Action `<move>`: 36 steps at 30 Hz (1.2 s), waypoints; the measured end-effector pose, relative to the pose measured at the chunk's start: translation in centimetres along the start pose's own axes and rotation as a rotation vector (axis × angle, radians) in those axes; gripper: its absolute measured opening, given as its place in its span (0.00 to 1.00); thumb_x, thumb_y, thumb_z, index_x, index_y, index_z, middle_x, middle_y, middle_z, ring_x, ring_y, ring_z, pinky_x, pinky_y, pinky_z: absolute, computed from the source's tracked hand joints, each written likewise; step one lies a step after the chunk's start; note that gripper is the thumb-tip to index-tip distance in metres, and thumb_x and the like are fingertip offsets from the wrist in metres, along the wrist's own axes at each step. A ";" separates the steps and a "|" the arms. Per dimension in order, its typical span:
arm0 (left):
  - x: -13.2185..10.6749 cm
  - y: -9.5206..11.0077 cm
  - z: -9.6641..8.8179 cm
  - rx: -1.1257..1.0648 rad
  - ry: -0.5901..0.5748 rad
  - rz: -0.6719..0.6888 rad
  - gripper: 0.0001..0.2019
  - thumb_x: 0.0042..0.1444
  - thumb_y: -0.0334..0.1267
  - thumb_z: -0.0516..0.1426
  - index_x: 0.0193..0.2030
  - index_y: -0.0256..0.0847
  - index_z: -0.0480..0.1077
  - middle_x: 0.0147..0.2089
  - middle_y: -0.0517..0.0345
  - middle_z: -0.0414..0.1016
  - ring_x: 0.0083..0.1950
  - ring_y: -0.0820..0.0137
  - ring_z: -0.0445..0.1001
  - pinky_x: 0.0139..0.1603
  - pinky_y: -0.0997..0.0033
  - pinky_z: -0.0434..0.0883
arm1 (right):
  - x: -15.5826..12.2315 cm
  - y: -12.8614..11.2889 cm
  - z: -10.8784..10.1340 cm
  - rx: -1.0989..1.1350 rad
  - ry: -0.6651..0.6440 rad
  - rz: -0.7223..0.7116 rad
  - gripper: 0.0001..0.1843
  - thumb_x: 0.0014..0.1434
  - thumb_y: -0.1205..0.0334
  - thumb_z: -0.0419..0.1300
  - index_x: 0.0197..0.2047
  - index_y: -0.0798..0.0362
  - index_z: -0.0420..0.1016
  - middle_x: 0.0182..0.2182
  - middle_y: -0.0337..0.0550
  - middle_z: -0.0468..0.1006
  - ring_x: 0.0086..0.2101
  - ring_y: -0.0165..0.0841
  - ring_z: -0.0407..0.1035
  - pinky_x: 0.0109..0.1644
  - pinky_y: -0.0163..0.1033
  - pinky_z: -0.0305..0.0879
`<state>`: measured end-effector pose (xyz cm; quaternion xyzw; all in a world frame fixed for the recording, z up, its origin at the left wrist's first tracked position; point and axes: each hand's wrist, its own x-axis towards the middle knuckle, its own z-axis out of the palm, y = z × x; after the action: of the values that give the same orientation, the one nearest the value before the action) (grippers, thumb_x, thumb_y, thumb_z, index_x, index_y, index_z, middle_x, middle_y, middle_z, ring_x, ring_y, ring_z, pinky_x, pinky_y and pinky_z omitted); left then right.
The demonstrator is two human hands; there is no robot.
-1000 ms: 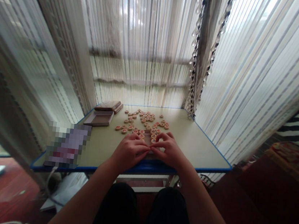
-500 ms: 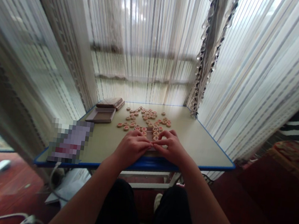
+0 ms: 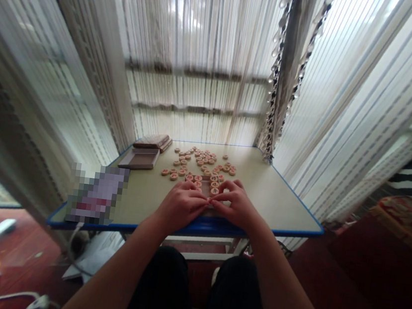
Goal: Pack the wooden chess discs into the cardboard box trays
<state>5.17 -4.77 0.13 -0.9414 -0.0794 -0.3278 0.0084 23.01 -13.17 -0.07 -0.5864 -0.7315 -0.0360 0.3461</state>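
My left hand and my right hand meet at the front edge of the table. Their fingers are closed, with thumbs and fingertips touching over a shallow brown box. Anything pinched between the tips is too small to make out. Round wooden Chinese chess pieces line the box's left and right sides; one piece with dark writing sits beside my right fingers. A red-marked piece shows just beyond my left fingers. My hands cover the near part of the box.
Several loose chess pieces are scattered behind the box. At the left stand an open tray-like box and a flat brown folded item. A blurred-out purple object lies at the left edge of the blue-rimmed table. Curtains hang behind.
Both hands stay almost in place, fingertips still together, shifting only slightly. A bit more of the box's inside shows between them. The loose pieces have not moved.
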 end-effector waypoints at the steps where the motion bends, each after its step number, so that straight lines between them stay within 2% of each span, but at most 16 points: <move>1: 0.0 0.1 0.0 -0.004 -0.012 -0.010 0.09 0.55 0.38 0.53 0.34 0.44 0.75 0.35 0.57 0.76 0.38 0.68 0.67 0.45 0.63 0.63 | 0.0 0.0 0.0 -0.002 0.008 0.001 0.07 0.52 0.58 0.59 0.31 0.46 0.80 0.33 0.43 0.69 0.39 0.35 0.57 0.47 0.44 0.54; 7: 0.3 0.5 -0.2 -0.015 -0.012 -0.054 0.09 0.52 0.41 0.55 0.35 0.40 0.73 0.36 0.55 0.76 0.40 0.66 0.67 0.46 0.61 0.62 | 0.0 -0.2 0.0 -0.029 0.059 0.018 0.07 0.51 0.62 0.58 0.30 0.48 0.79 0.32 0.42 0.68 0.38 0.34 0.57 0.48 0.42 0.54; 11: 0.4 0.7 -0.2 -0.036 -0.038 -0.034 0.09 0.52 0.41 0.54 0.33 0.41 0.74 0.34 0.55 0.76 0.40 0.66 0.67 0.45 0.61 0.63 | 0.0 -0.1 0.1 -0.032 0.049 0.016 0.07 0.50 0.62 0.59 0.27 0.49 0.79 0.32 0.42 0.68 0.38 0.34 0.57 0.47 0.43 0.54; 21: 0.5 0.6 -0.1 -0.079 -0.045 -0.019 0.10 0.55 0.39 0.52 0.37 0.42 0.74 0.36 0.55 0.77 0.40 0.68 0.68 0.45 0.62 0.63 | -0.1 0.0 -0.2 -0.008 0.103 0.045 0.06 0.50 0.62 0.59 0.27 0.50 0.78 0.31 0.42 0.68 0.37 0.34 0.58 0.45 0.42 0.56; 29: 0.7 0.3 0.0 -0.092 -0.095 -0.011 0.10 0.56 0.40 0.52 0.38 0.43 0.74 0.38 0.56 0.77 0.40 0.68 0.68 0.45 0.63 0.63 | -0.1 0.1 -0.3 -0.019 0.106 0.078 0.07 0.50 0.62 0.59 0.25 0.49 0.78 0.30 0.42 0.69 0.36 0.34 0.58 0.46 0.42 0.56; 36: 0.8 0.3 0.1 -0.104 -0.080 -0.005 0.11 0.57 0.38 0.51 0.38 0.42 0.74 0.37 0.55 0.77 0.39 0.69 0.68 0.44 0.64 0.64 | -0.2 0.3 -0.1 -0.020 0.117 0.080 0.06 0.50 0.62 0.59 0.26 0.49 0.78 0.30 0.42 0.69 0.35 0.34 0.59 0.46 0.43 0.56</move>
<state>5.87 -4.90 0.56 -0.9527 -0.0648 -0.2935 -0.0446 23.33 -13.29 -0.15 -0.6154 -0.6856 -0.0636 0.3836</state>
